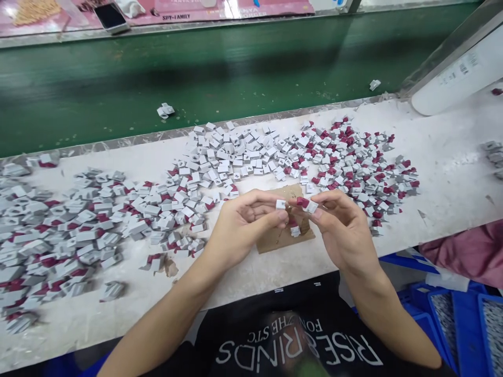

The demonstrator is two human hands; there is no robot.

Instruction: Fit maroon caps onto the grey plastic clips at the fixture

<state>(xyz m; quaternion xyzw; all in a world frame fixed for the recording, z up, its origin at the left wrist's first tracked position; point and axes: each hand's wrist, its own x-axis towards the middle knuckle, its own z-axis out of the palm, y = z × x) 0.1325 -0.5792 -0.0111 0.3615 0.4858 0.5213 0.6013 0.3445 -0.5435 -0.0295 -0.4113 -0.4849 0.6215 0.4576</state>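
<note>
My left hand (247,222) pinches a small white plastic block (280,204) between thumb and fingertips. Close to it, my right hand (343,225) grips a small maroon-and-white plastic part (307,204), its maroon end pointing toward the left hand. Both hands are raised over a brown cardboard piece (271,245) lying on the worktop. On that cardboard sits another white-and-maroon part (295,230), partly hidden. Beyond the hands spreads a heap of white blocks (239,152), and to its right lies a pile of mixed maroon-and-white parts (349,162).
More white and maroon parts (86,225) cover the worktop (236,288) on the left. A green belt (236,73) runs behind, carrying a few loose pieces. A white cylinder (451,78) lies at the back right. Blue crates (463,324) stand low at the right.
</note>
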